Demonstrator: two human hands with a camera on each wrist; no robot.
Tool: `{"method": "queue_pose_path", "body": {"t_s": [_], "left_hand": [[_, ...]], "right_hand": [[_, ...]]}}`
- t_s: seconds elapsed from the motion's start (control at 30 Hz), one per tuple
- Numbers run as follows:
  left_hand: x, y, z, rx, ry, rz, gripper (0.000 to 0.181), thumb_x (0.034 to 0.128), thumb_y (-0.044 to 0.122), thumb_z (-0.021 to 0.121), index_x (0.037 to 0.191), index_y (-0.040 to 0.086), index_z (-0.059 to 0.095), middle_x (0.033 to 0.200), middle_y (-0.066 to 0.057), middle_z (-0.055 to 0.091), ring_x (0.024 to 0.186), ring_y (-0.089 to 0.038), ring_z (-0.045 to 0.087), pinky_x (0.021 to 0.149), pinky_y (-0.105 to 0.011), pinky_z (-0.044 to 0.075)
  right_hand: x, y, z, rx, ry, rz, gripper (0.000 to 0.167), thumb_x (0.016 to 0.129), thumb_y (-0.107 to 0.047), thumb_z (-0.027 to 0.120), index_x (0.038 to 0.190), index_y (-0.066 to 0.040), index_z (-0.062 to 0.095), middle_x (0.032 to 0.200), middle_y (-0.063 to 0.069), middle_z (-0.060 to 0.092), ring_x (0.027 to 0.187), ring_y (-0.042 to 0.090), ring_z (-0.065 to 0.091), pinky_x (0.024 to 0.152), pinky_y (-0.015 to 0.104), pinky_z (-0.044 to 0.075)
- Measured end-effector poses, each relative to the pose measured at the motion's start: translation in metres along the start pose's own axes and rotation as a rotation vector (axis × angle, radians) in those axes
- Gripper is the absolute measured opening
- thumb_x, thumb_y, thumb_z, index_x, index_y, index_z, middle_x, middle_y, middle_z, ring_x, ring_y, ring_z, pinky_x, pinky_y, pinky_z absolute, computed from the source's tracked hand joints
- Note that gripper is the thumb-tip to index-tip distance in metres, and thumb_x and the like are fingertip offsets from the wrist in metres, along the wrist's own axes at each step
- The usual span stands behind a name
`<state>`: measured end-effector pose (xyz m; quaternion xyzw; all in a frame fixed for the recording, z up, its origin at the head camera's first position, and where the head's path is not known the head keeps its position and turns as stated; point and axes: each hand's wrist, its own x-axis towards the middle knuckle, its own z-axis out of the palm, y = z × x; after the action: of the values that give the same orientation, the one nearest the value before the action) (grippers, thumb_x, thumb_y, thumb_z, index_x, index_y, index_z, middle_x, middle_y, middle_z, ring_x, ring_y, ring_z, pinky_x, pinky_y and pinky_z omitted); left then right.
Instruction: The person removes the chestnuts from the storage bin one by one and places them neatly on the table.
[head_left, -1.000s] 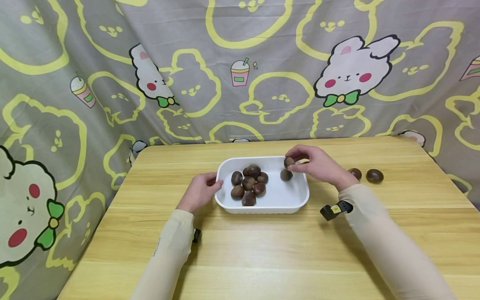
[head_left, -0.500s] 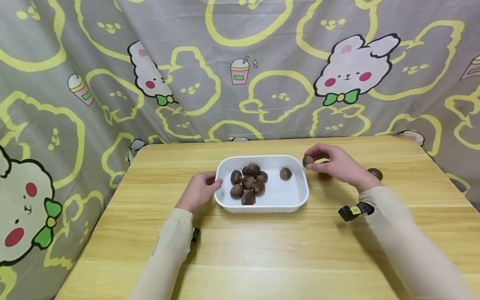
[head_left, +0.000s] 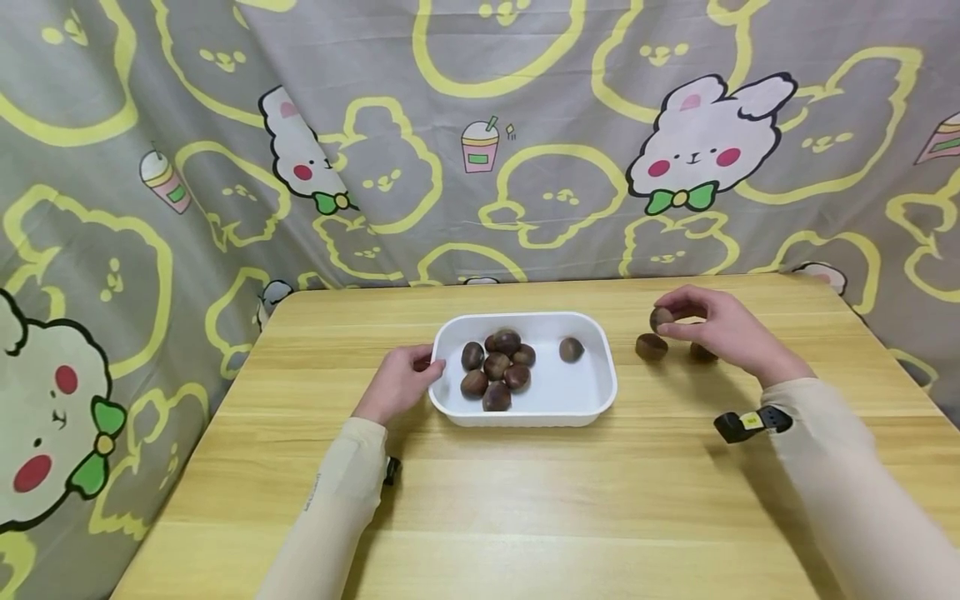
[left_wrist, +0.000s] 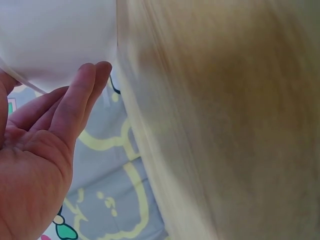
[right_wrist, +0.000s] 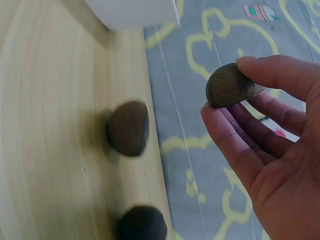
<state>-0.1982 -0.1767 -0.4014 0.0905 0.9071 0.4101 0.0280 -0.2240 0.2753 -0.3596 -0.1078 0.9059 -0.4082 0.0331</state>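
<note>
A white tray (head_left: pixel 522 419) stands on the table, with a cluster of chestnuts (head_left: pixel 497 365) in its left half and a single chestnut (head_left: pixel 571 349) towards its right end. My left hand (head_left: pixel 395 385) grips the tray's left end, thumb over the rim and fingers against the outer wall. In the right wrist view, a chestnut (right_wrist: pixel 232 86) is pinched between the thumb and fingertips of my right hand (right_wrist: pixel 285 165), above the table right of the tray. Below that hand lie two more chestnuts, one in plain sight (head_left: pixel 651 347) and one partly hidden (head_left: pixel 703 354).
The wooden table (head_left: pixel 480 508) reaches back to a grey patterned curtain (head_left: pixel 450 192), which also hangs along the left side. A black strap with a small device (head_left: pixel 752 422) sits on my right wrist.
My right hand has lifted a chestnut out over the tray's right rim and carried it right, over the loose chestnuts. The left hand and tray have stayed in place.
</note>
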Motion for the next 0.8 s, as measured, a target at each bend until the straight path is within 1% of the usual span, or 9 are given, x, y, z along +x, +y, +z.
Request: {"method": "queue_pose_path", "body": {"t_s": [0.17,0.23,0.3,0.5,0.6,0.7,0.8], "left_hand": [[0.0,-0.001,0.001,-0.002,0.002,-0.018,0.034,0.0956,0.019,0.063,0.124,0.0,0.066,0.111,-0.012,0.069,0.103,-0.023,0.063,0.09,-0.039,0.049],[0.0,-0.001,0.001,-0.001,0.003,-0.02,0.034,0.0957,0.019,0.063,0.124,0.0,0.066,0.111,-0.012,0.069,0.103,-0.023,0.063,0.09,-0.039,0.049],[0.0,-0.001,0.001,-0.002,0.006,-0.017,0.034,0.0957,0.018,0.062,0.124,0.0,0.066,0.11,-0.012,0.069,0.103,-0.023,0.063,0.09,-0.039,0.049],[0.0,0.001,0.002,-0.019,0.011,-0.013,0.033,0.0955,0.017,0.062,0.124,-0.001,0.066,0.109,-0.012,0.069,0.101,-0.023,0.064,0.088,-0.039,0.05],[-0.001,0.001,0.001,-0.026,0.012,-0.02,0.033,0.0952,0.016,0.062,0.124,-0.001,0.065,0.109,-0.013,0.069,0.101,-0.023,0.064,0.088,-0.039,0.05],[-0.001,0.001,0.001,-0.022,0.013,-0.027,0.034,0.0952,0.017,0.062,0.124,0.0,0.066,0.109,-0.013,0.069,0.101,-0.023,0.064,0.089,-0.039,0.05],[0.0,0.001,0.002,-0.017,0.011,-0.032,0.034,0.0953,0.017,0.062,0.124,0.0,0.066,0.109,-0.013,0.069,0.102,-0.023,0.063,0.089,-0.04,0.049]], "right_hand": [[-0.006,0.016,-0.014,-0.001,0.038,-0.001,0.044,0.089,-0.029,0.074,0.124,-0.005,0.061,0.115,0.012,0.064,0.1,0.005,0.056,0.081,0.018,0.038],[-0.009,0.023,-0.019,-0.003,0.046,0.009,0.045,0.089,-0.029,0.073,0.125,-0.005,0.06,0.114,0.011,0.064,0.097,0.002,0.055,0.08,0.016,0.037],[-0.011,0.03,-0.024,-0.006,0.061,0.025,0.046,0.09,-0.028,0.073,0.126,-0.004,0.06,0.112,0.007,0.064,0.095,0.0,0.056,0.079,0.015,0.037],[-0.021,0.052,-0.042,0.023,0.126,0.056,0.047,0.09,-0.025,0.073,0.127,0.0,0.057,0.101,-0.014,0.063,0.091,-0.004,0.055,0.075,0.01,0.041],[-0.026,0.062,-0.049,0.064,0.155,0.062,0.045,0.09,-0.021,0.074,0.124,0.003,0.057,0.097,-0.018,0.064,0.089,-0.004,0.057,0.074,0.01,0.042],[-0.031,0.073,-0.058,0.086,0.162,0.071,0.043,0.09,-0.019,0.073,0.122,0.005,0.057,0.095,-0.02,0.065,0.088,-0.005,0.058,0.073,0.01,0.041],[-0.037,0.086,-0.066,0.069,0.164,0.088,0.042,0.091,-0.02,0.072,0.121,0.004,0.057,0.095,-0.022,0.063,0.088,-0.006,0.056,0.072,0.01,0.041]]}}
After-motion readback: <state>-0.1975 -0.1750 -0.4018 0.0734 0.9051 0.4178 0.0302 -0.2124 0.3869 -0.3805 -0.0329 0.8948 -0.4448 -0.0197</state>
